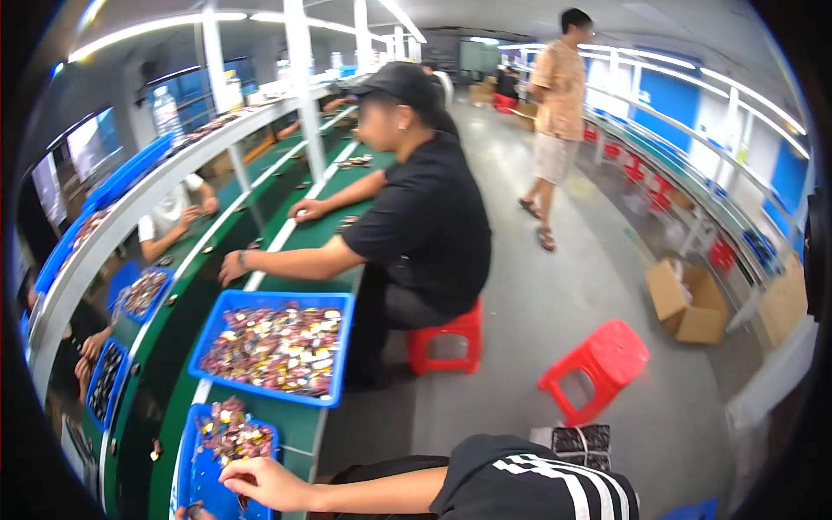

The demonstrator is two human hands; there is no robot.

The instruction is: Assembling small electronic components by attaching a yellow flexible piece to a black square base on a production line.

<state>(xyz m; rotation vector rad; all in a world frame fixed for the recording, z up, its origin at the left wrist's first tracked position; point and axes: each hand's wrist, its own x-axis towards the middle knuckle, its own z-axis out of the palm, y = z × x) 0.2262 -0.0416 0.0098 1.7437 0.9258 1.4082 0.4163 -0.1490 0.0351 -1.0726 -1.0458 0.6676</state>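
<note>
My right hand [269, 484] is over a small blue tray [185, 446], its thumb and fingers closed in a pinch. Something small and dark shows by the fingertips, too blurred to name. Only a bit of my left hand [184, 515] appears at the lower edge, beside the same tray. Its fingers are closed round a small dark piece that I cannot make out. In the tray's far half lies a heap of small shiny parts [232, 431], reddish brown, silver and yellow. Beyond it a larger blue tray [342, 364] is filled with similar parts [273, 347].
A green conveyor belt [143, 403] with scattered parts runs along my left. Ahead, a co-worker in black [433, 217] sits reaching over it. Others work across the belt. Right of me are a red stool [607, 355], a cardboard box [689, 303] and a standing person [556, 95].
</note>
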